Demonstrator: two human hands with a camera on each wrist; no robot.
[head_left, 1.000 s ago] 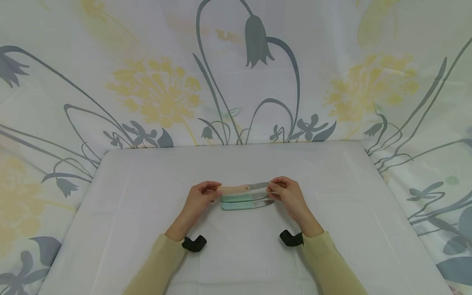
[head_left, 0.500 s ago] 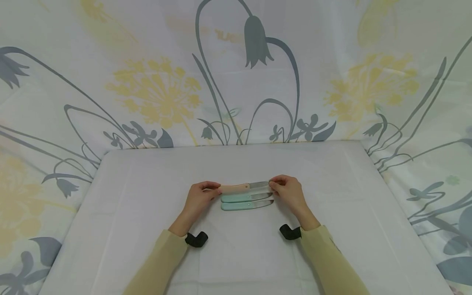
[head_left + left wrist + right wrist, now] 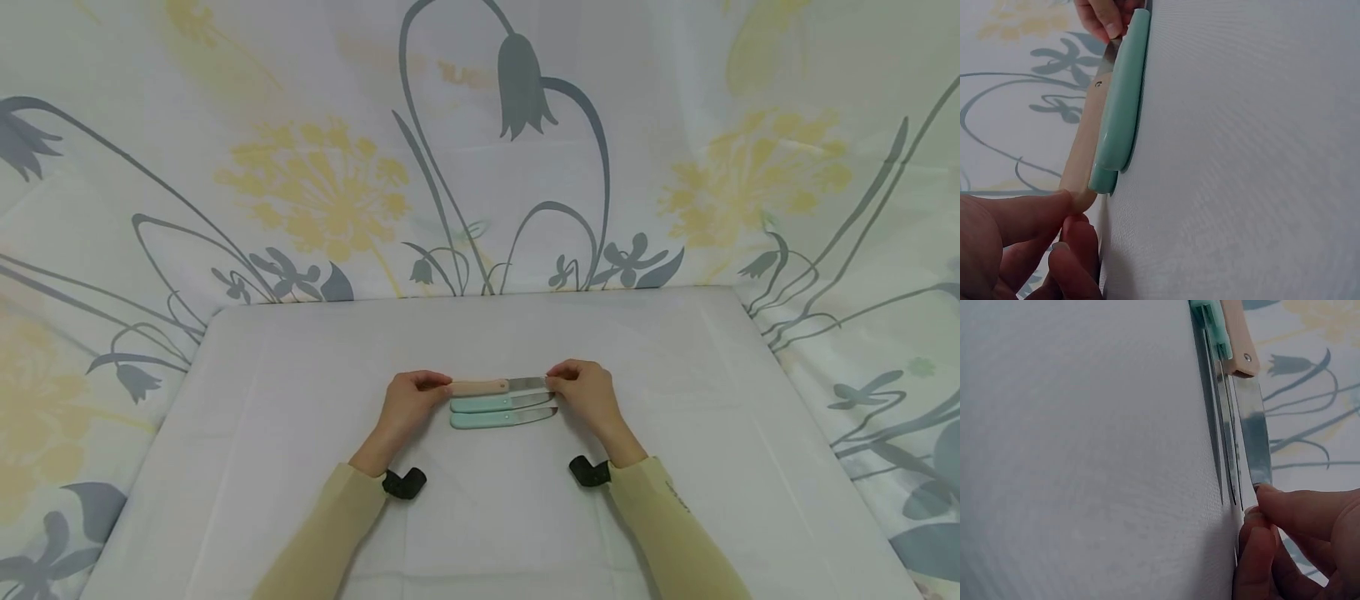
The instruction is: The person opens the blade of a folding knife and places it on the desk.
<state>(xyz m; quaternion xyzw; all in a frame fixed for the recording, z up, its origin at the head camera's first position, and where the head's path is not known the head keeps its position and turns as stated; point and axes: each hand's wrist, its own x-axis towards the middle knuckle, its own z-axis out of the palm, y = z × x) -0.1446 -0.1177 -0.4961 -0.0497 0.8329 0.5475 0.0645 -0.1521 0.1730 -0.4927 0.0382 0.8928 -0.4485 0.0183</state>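
step: lining up the beige-handled steel knife (image 3: pixel 495 386) behind two mint-handled knives (image 3: pixel 498 410) on the white cloth-covered table (image 3: pixel 300 400)
left hand (image 3: pixel 405 406): pinching the handle end
right hand (image 3: pixel 588 394): pinching the blade tip
next: probably lower it flat and parallel, then let go

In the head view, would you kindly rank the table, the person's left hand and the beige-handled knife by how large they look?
1. The table, by far the largest.
2. The left hand and the beige-handled knife: the knife looks longer but much thinner than the hand, so I would not rank one above the other.
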